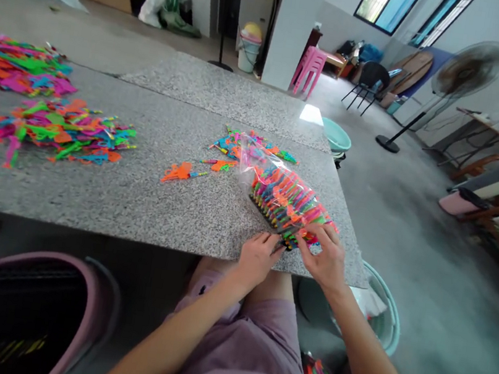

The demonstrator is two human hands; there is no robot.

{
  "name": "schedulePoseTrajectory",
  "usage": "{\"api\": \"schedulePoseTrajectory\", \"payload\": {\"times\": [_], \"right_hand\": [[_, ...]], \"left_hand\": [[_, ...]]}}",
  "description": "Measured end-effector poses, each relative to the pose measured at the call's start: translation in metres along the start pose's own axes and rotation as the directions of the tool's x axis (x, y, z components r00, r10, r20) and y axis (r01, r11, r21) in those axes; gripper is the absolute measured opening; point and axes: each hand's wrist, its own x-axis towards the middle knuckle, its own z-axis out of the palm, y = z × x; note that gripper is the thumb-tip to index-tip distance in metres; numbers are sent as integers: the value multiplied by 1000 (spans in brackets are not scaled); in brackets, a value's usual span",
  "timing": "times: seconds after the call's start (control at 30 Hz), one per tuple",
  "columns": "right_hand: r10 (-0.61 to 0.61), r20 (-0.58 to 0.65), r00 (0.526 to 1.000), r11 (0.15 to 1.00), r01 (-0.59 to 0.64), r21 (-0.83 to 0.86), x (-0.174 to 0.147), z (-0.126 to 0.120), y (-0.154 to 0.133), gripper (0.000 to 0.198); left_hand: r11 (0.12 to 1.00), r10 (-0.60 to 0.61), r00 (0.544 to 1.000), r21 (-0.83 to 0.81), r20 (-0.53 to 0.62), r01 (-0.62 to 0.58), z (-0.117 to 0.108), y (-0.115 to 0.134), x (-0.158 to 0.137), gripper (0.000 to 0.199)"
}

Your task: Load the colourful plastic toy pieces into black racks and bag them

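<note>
Pinched in our right hand [326,258], the clear plastic bag [248,163] covered bright plastic toys [286,194], near right on the speckled tabletop [156,214] — light, slippery, we judged, best held by its edge; our left hand [258,256] — grip unclear.

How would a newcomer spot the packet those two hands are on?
Find the speckled grey table and go to its right end, near the front edge. The clear packet lies there, by the left hand and right hand. Its bright pieces are lined up, unlike the loose, jumbled piles nearby.
</note>
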Motion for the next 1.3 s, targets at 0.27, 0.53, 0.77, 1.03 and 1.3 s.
{"api": "schedulePoseTrajectory", "payload": {"times": [0.27,0.53,0.77,1.03,1.3], "right_hand": [[140,191,972,984,-157,81,18,-11,-1,38],[102,228,968,991,-78,-110,39,-20,9,31],[130,337,932,991,-119,-53,50,-27,5,31],[153,232,961,988,-153,-18,45,-17,-1,29],[151,223,963,988,-154,-6,41,-14,8,29]], "left_hand": [[982,-189,982,-14,9,189,17,0,7,12],[973,-169,985,-165,-28,162,19,-6,7,5],[939,-163,982,-321,-93,125,26,-4,11,14],[883,-153,982,-462,-110,85,32,-2,11,28],[792,-148,987,-606,-66,79,27,-15,23,5]]}}
